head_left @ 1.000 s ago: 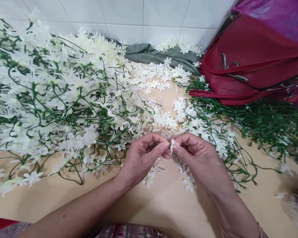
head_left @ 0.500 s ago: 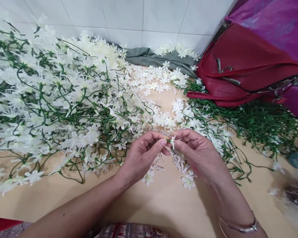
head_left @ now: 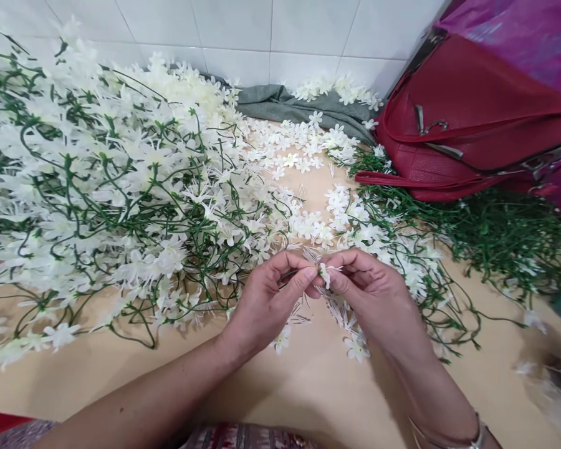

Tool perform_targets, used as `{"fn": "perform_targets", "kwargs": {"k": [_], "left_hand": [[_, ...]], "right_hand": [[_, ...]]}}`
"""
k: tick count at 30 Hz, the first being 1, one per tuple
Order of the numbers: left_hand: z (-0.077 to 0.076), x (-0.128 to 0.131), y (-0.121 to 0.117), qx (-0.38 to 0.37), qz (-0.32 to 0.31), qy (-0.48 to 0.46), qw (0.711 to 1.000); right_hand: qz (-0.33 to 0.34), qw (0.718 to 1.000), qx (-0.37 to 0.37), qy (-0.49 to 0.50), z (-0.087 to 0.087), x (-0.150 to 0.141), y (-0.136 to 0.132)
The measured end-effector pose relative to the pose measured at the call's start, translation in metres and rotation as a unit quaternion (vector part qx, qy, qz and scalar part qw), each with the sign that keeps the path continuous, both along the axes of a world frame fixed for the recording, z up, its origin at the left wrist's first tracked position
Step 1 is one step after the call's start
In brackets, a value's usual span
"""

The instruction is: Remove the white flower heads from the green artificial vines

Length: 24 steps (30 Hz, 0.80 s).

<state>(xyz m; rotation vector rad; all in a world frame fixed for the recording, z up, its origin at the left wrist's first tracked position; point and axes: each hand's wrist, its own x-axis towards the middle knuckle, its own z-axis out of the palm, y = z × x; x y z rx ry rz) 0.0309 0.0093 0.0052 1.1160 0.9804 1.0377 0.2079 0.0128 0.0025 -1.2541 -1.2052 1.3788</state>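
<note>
Between my two hands, over the middle of the table, is a small white artificial flower [head_left: 325, 274] with a bit of green at its base. My left hand [head_left: 271, 296] pinches the green stem end between thumb and forefinger. From the other side, the thumb and forefinger of my right hand [head_left: 374, 290] close on the white stamens at the flower's front. Loose white stamens [head_left: 341, 315] lie on the table just under my fingers. Near them rests a loose white blossom [head_left: 356, 347]. The rest of the stem is hidden behind my left fingers.
A big heap of white flowers on green stems [head_left: 121, 181] fills the left side. Loose petals [head_left: 303, 146] lie mid-table. Bare green stems [head_left: 509, 237] spread at right beside a red handbag [head_left: 477, 112]. A grey cloth [head_left: 303, 112] lies along the tiled wall [head_left: 234, 25].
The flower has tilted a little downward between my fingertips, and both hands keep their pinch. The whole view has shifted slightly.
</note>
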Motion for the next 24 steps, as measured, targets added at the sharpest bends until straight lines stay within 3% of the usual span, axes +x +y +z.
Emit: {"fn": "perform_targets", "kwargs": {"k": [8,11,13,15,17,18,22,24], "left_hand": [[-0.004,0.003,0.0,0.004,0.009,-0.02,1.0],[0.006,0.0,-0.003,0.034,-0.006,0.001,0.999],[0.017,-0.004,-0.004,0.106,0.022,0.032,0.994],[0.029,-0.01,-0.002,0.241,0.152,0.069,0.956],[0.039,-0.016,0.002,0.371,0.33,0.109,0.861],[0.042,-0.019,0.004,0.4,0.386,0.144,0.819],[0.045,-0.024,0.005,0.36,0.418,0.292,0.781],[0.04,-0.026,0.003,0.389,0.387,0.325,0.77]], "right_hand": [[-0.002,1.0,-0.009,0.012,-0.002,-0.006,-0.003],[-0.015,0.999,0.044,0.011,0.0,-0.003,-0.003],[-0.06,0.993,0.1,0.006,0.004,-0.001,-0.003],[-0.127,0.982,0.14,-0.02,0.007,0.002,-0.002],[-0.178,0.97,0.157,-0.059,0.008,0.004,-0.001],[-0.188,0.966,0.16,-0.076,0.008,0.005,0.0],[-0.172,0.958,0.17,-0.152,0.008,0.01,0.003],[-0.134,0.949,0.184,-0.218,0.007,0.012,0.003]]}}
